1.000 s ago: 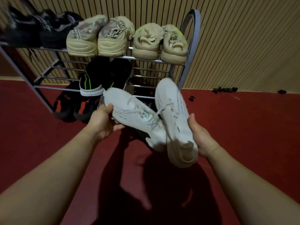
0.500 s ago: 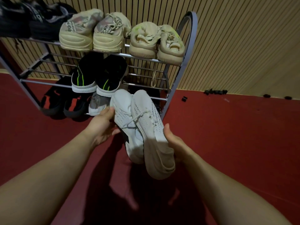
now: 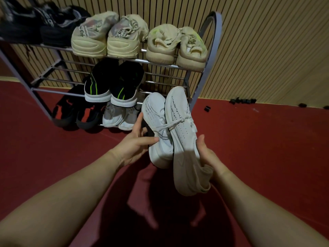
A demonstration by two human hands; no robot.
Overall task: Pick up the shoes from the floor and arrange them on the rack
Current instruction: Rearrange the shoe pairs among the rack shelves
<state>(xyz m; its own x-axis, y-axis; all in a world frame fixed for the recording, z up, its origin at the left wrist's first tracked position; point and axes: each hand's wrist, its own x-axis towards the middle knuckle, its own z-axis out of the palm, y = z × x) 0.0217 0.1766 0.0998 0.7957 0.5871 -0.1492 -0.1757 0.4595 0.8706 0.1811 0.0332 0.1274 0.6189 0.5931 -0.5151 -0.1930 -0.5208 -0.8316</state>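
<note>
Shoes fill the rack (image 3: 199,90): a black pair (image 3: 44,27) at top left, then beige sneakers (image 3: 106,40) and a cream pair (image 3: 178,47). Black green-striped shoes (image 3: 114,86) sit on the middle shelf, with sandals (image 3: 76,113) and grey shoes (image 3: 119,116) at the bottom. The left hand (image 3: 135,145) pinches the left white shoe (image 3: 158,125) between thumb and fingers, above the red floor (image 3: 267,139) before the rack's right end. Touching it, the right white shoe (image 3: 185,136) points toe-up, its heel gripped by the right hand (image 3: 208,154).

Single head view, tilted down — rack (image 3: 217,25) close ahead
</note>
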